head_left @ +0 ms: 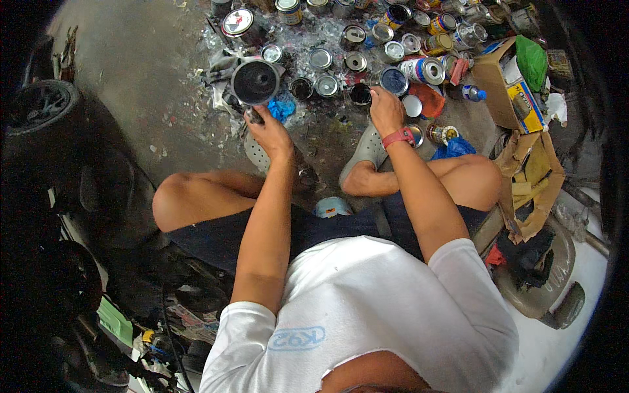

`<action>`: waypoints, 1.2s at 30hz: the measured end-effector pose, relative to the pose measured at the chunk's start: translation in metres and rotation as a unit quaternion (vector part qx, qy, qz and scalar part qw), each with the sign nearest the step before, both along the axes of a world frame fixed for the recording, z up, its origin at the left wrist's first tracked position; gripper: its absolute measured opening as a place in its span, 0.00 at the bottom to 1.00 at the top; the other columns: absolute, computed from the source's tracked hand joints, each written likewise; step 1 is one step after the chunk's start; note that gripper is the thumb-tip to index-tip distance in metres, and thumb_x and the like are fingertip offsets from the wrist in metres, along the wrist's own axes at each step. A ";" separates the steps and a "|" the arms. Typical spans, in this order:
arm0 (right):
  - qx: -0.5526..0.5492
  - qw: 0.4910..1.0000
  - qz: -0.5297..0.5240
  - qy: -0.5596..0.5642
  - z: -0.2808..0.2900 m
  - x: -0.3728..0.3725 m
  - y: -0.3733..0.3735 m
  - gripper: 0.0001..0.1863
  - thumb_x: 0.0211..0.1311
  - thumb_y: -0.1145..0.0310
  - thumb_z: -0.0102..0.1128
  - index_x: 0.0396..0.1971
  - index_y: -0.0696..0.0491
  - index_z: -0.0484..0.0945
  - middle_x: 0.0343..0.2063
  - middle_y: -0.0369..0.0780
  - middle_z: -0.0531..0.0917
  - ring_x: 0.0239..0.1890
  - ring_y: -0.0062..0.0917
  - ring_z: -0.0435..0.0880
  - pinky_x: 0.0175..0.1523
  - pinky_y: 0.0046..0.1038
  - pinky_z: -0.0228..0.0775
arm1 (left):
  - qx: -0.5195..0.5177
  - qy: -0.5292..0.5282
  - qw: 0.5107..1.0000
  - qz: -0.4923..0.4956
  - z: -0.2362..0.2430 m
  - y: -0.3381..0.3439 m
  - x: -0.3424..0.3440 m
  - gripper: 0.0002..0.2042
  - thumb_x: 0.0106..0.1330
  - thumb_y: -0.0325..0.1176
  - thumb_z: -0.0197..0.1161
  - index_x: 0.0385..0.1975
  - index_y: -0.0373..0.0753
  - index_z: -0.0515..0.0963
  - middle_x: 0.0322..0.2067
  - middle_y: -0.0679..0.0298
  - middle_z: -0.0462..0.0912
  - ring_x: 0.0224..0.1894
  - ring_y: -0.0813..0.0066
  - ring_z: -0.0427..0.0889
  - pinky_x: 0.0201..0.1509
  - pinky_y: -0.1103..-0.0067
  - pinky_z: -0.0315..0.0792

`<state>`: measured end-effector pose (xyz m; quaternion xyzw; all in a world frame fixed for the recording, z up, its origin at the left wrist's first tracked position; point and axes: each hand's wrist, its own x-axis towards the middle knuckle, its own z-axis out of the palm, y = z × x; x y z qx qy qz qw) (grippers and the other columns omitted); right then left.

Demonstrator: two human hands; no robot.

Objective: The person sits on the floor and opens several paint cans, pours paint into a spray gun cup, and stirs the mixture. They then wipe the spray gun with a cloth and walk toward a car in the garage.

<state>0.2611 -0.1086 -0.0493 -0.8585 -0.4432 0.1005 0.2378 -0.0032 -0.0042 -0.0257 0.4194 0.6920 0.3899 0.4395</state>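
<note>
A round dark cup (255, 82), apparently a spray gun's cup, is in my left hand (267, 131), whose fingers wrap round the part below it. My right hand (388, 111) has its fingers drawn together at the right edge of a small open can of black liquid (360, 94); what they grip is unclear. A blue crumpled piece (282, 109) lies beside my left hand. Right of my right hand are a white lid (411, 107) and an orange-red piece (430, 100). A blue-topped open can (394, 80) stands just behind my right hand.
Several paint cans (320, 59) crowd the stained floor (137, 78) ahead. At right lie a cardboard box (491, 98), torn cardboard (534, 164) and a bottle (473, 93). A black wheel (39, 111) stands at left. My crossed legs and grey clogs frame the work area.
</note>
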 end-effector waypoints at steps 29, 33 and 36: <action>0.030 0.951 -0.198 0.236 -0.025 0.027 -0.026 0.17 0.73 0.57 0.55 0.48 0.51 0.87 0.36 0.44 0.91 0.43 0.42 0.89 0.50 0.41 0.78 | 0.040 0.205 0.900 -0.384 -0.010 -0.054 0.062 0.38 0.66 0.24 0.65 0.73 0.25 0.52 0.65 0.36 0.59 0.68 0.37 0.64 0.75 0.60 0.60; 0.058 0.958 -0.187 0.207 -0.028 0.027 -0.029 0.17 0.73 0.57 0.55 0.47 0.51 0.88 0.37 0.44 0.90 0.44 0.43 0.88 0.51 0.42 0.78 | 0.054 0.206 0.892 -0.399 0.001 -0.057 0.073 0.38 0.65 0.21 0.64 0.73 0.26 0.51 0.65 0.36 0.59 0.67 0.35 0.66 0.73 0.59 0.63; 0.050 0.960 -0.188 0.203 -0.024 0.025 -0.028 0.17 0.73 0.57 0.55 0.47 0.50 0.88 0.38 0.45 0.90 0.44 0.45 0.88 0.51 0.43 0.78 | 0.067 0.217 0.887 -0.401 0.007 -0.060 0.080 0.37 0.65 0.19 0.61 0.73 0.26 0.51 0.64 0.37 0.59 0.65 0.33 0.67 0.70 0.57 0.65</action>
